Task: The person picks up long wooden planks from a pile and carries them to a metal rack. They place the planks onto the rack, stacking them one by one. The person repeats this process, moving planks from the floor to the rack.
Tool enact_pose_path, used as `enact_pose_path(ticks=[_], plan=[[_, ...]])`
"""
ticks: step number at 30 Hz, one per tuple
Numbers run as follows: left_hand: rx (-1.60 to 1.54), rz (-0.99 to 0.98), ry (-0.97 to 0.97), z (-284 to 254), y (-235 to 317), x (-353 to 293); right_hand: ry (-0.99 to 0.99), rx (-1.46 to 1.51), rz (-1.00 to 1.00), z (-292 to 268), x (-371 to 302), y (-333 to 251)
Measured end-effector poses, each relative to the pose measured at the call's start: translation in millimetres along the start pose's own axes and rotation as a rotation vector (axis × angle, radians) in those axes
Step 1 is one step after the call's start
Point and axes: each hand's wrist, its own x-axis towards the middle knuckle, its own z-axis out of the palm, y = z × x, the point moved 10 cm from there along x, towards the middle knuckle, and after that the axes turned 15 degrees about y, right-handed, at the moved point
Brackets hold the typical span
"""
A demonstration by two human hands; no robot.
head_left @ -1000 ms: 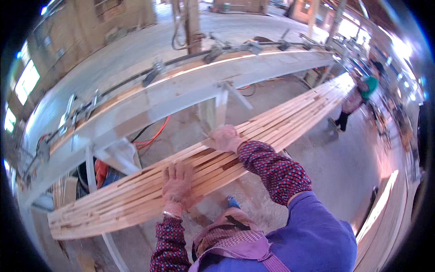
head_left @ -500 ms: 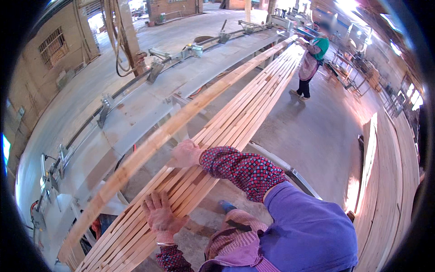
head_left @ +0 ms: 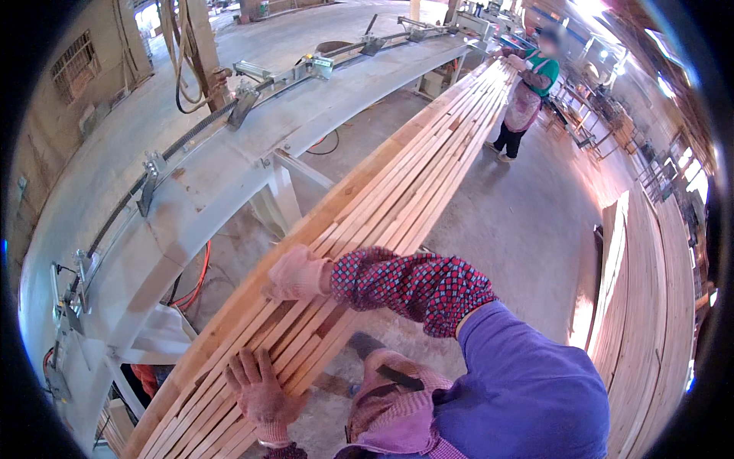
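A long bundle of pale wooden slats [head_left: 382, 206] is laid side by side, running from the lower left all the way up to the far end of the workshop. The left hand [head_left: 260, 394], in a pinkish work glove, is pressed flat on top of the slats near their close end, fingers spread wide and closed on nothing. The right hand [head_left: 297, 274], gloved the same way, is set at the far edge of the bundle; its fingers look curled over that edge, though a real grip can't be made out from this angle. Just left of the slats a long white counter [head_left: 229, 153] is seen, with metal clamps and a rail along it, and an orange cable [head_left: 200, 279] is looped on the floor under it. The concrete floor [head_left: 512, 222] is dusty. Another stack of boards [head_left: 642, 306] is piled at the right. At the far end a person in a green top [head_left: 529, 92] is stood at the slats.
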Motion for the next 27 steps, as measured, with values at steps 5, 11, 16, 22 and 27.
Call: enact_pose_path(ticks=[5, 11, 16, 22, 27], plan=[[0.003, 0.059, -0.022, 11.4, -7.2, -6.8, 0.141, 0.092, -0.393, -41.8, 38.7, 0.4], [-0.041, -0.003, -0.062, 8.7, -4.7, 4.5, 0.699, -0.375, -0.701, -17.1, 42.5, -11.9], [-0.036, 0.034, 0.078, -4.2, 2.4, 21.6, -0.097, 0.075, -0.502, 37.9, 97.7, 14.8], [-0.029, 0.116, 0.186, -17.6, 14.9, 53.0, -0.108, 0.126, -0.364, 30.6, 189.8, 32.4], [0.026, 0.131, 0.266, -2.3, 2.0, 37.2, -0.411, 0.269, -0.346, 30.2, 216.9, 32.9]])
